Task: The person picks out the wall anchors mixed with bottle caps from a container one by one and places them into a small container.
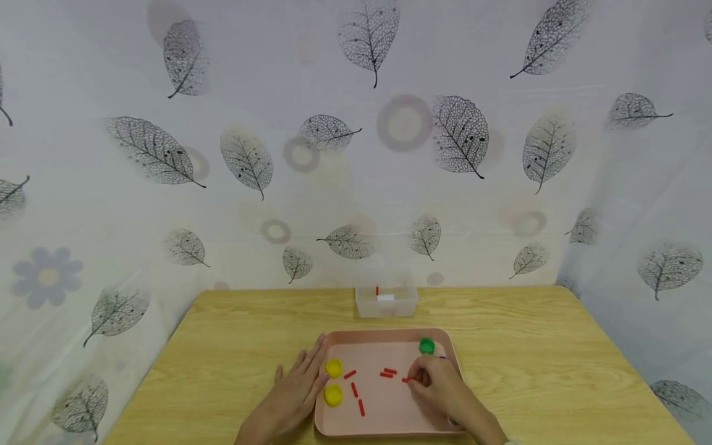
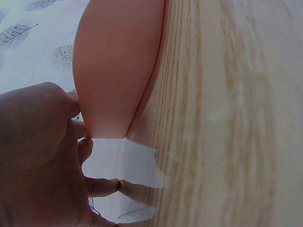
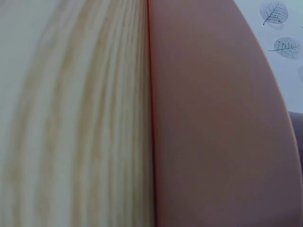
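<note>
In the head view, my right hand [image 1: 442, 384] pinches a short red stick [image 1: 405, 380] between thumb and forefinger, low over the pink tray [image 1: 389, 423]. Just left of it lie two more red sticks [image 1: 386, 374], side by side. My left hand [image 1: 295, 389] rests along the tray's left rim with its fingers extended, the thumb reaching over the edge between two yellow round caps [image 1: 334, 395]. Three other red sticks [image 1: 354, 389] are spread beside these caps. Beyond my right hand sits a green round cap [image 1: 426, 345]; a small purple piece is mostly hidden behind the fingers.
Behind the tray stands a translucent box [image 1: 386, 307] with a red stick and a white piece visible in it. A wood-grain table [image 1: 528, 346] carries everything. Leaf-printed sheeting [image 1: 345, 185] hangs at the back and sides.
</note>
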The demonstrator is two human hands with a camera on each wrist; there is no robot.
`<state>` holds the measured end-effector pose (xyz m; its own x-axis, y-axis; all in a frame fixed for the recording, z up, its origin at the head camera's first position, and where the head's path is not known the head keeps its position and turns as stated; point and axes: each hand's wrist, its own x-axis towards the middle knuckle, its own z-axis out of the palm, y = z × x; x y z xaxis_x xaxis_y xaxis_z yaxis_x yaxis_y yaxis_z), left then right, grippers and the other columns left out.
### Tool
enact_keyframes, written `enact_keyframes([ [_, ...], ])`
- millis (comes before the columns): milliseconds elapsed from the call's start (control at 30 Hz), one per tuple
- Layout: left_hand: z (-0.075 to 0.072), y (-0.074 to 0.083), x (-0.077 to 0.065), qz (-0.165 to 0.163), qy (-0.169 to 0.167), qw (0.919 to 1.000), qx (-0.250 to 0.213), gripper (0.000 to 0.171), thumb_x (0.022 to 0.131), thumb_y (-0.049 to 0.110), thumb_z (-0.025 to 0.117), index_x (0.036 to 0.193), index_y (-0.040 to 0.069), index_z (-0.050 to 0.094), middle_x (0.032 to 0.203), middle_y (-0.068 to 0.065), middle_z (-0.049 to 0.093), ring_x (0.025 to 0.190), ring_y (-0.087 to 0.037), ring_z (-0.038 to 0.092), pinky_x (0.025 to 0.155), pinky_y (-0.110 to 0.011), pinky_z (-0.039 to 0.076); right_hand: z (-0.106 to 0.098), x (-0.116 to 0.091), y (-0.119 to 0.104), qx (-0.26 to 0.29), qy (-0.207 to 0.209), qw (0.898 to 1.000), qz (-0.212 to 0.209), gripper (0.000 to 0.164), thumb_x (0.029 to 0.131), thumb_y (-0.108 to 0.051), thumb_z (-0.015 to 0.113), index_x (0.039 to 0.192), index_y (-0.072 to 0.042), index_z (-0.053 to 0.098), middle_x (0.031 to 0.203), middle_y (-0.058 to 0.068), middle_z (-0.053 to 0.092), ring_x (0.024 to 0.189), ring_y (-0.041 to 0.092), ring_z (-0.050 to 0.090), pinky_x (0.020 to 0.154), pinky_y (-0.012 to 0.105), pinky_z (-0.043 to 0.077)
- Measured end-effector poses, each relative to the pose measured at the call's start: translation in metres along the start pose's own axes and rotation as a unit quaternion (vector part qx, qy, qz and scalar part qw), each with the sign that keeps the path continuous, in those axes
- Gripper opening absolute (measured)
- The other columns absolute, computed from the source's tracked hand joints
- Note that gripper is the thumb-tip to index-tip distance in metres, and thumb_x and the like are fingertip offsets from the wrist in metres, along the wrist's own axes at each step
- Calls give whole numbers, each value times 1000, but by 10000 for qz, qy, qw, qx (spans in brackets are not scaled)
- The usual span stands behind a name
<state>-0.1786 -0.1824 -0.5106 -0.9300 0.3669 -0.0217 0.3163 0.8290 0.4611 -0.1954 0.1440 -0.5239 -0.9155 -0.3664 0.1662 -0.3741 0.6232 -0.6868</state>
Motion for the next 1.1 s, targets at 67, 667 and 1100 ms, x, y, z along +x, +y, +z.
enact_keyframes([
  [67,-1,0,-1,6,14,10000,-6,63,112,48,28,167,20,13,172,4,10,149,-46,28,101,-87,12,-1,0,-1,-10,-22,10000,-18,13,86,-3,80,83,-11,71,73,-10,59,66,-1,50,57,21,47],
  [667,-4,2,-3,-10,-34,10000,-86,64,112,48,29,167,19,13,172,4,11,149,-46,28,100,-88,12,-7,-2,-14,328,745,9873,-1364,22,78,7,78,83,-11,67,78,-8,62,69,0,54,57,22,51],
  [1100,-6,4,-2,21,-45,9999,-88,64,112,48,28,167,19,12,172,3,10,150,-46,28,101,-88,12,-35,5,-23,382,1102,9782,-1719,24,83,7,76,87,-14,67,81,-10,58,66,4,51,54,23,48],
])
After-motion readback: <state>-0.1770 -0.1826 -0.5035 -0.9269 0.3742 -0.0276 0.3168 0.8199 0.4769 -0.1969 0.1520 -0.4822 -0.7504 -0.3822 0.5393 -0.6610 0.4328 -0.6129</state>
